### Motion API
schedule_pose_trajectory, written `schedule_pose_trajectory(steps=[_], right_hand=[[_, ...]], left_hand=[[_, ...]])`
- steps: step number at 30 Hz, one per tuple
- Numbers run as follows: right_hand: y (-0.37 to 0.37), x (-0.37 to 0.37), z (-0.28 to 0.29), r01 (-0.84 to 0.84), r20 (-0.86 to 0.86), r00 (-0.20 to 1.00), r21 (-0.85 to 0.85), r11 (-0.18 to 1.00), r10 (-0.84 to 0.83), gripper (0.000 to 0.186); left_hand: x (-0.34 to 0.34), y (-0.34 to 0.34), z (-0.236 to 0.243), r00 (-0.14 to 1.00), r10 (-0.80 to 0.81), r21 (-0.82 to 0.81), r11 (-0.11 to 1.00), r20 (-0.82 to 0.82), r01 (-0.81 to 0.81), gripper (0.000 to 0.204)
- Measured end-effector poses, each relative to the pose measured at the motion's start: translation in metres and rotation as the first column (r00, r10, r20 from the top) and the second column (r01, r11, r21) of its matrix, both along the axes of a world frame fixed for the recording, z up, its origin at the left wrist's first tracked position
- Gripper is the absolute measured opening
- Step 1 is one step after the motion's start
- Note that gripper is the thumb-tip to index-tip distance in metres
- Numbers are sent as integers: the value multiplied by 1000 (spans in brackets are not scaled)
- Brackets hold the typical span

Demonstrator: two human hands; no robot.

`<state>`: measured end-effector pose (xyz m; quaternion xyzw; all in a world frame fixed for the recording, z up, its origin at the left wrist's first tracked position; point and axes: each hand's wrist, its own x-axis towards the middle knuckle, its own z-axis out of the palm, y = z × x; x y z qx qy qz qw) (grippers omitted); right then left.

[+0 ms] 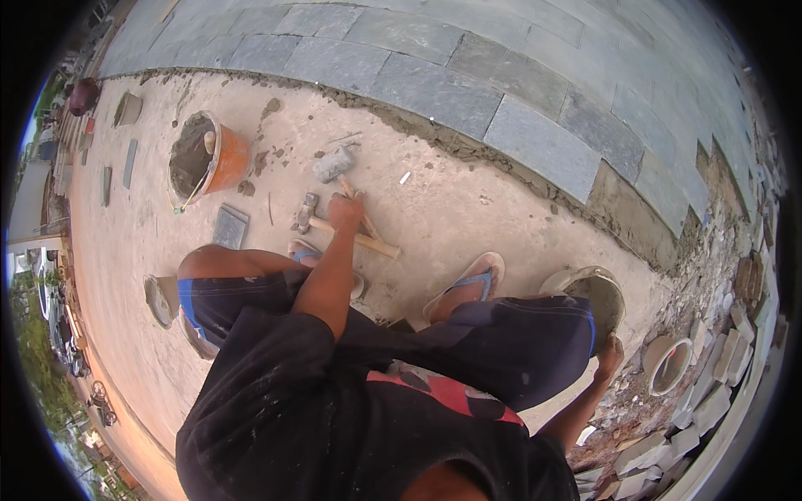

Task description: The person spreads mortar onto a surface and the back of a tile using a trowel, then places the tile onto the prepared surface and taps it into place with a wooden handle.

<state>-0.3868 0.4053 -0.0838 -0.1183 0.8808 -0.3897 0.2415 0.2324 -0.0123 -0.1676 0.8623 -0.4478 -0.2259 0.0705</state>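
Observation:
My left hand is closed round the wooden handle of a mallet, whose thick grey head points away from me. Under that handle a hammer with a steel head and wooden shaft lies on the concrete. Off to the right, my right hand is at the near rim of a mortar-stained bucket beside my right knee. Its fingers look curled on the rim, partly hidden. Beyond the tools, a row of grey stone slabs ends in a rough mortar edge.
An orange bucket with mortar inside stands at the left. Near it lie a square grey tile and narrow stone strips. Rubble and broken stone pieces line the right side, with another round container among them.

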Motion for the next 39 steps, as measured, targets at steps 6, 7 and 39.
schedule_pose_trajectory(steps=[6, 7, 39], right_hand=[[-3, -5, 24, -24, -412, 903, 236, 971, 122, 40], [-4, -9, 25, -12, -430, 896, 228, 974, 112, 42], [-337, 184, 183, -781, -254, 619, -98, 617, 743, 68]], left_hand=[[33, 32, -42, 740, 573, -231, 820, 352, -524, 55], [46, 32, -52, 800, 521, -45, 845, 297, -533, 54], [-235, -17, 204, 106, -975, -752, -81, 198, 655, 46]])
